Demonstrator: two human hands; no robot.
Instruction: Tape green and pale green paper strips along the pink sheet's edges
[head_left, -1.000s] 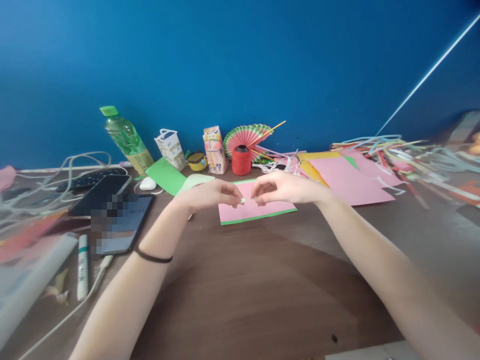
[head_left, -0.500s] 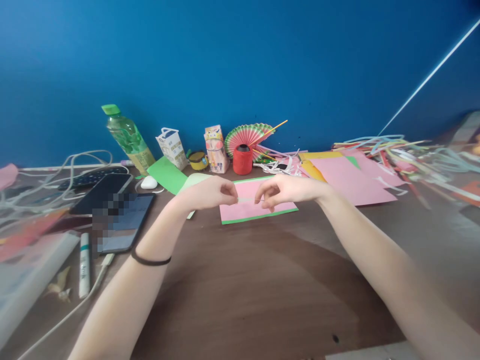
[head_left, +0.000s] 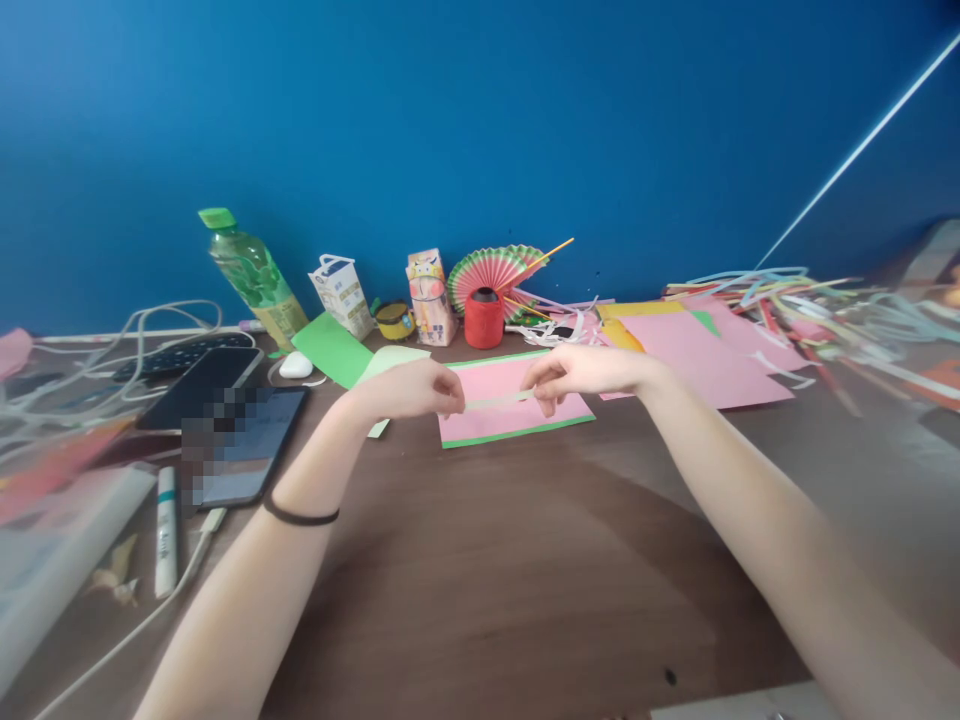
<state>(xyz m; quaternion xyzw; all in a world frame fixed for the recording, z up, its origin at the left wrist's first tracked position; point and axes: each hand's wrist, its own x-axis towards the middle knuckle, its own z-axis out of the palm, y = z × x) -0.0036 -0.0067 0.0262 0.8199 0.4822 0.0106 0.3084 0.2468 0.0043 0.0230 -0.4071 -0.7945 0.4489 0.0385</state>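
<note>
A narrow pale strip (head_left: 495,402) stretches between my two hands, over a pink sheet of paper (head_left: 491,425) with green edges at front and back. My left hand (head_left: 412,388) pinches the strip's left end, and my right hand (head_left: 581,375) pinches the other end. Whether the strip is paper or tape I cannot tell. Beside my left hand lie a pale green paper (head_left: 394,358) and a bright green paper (head_left: 334,348). A dark band circles my left wrist.
Along the blue wall stand a green-capped bottle (head_left: 255,275), cartons (head_left: 431,300), a red container (head_left: 484,318) and a folded paper fan (head_left: 487,272). Pink sheets (head_left: 697,355) and loose strips lie right. Phones (head_left: 255,450), a marker (head_left: 166,535) and cables lie left.
My hands have moved apart a little, the left one leftward and the right one rightward. More of the pale strip now shows between them.
</note>
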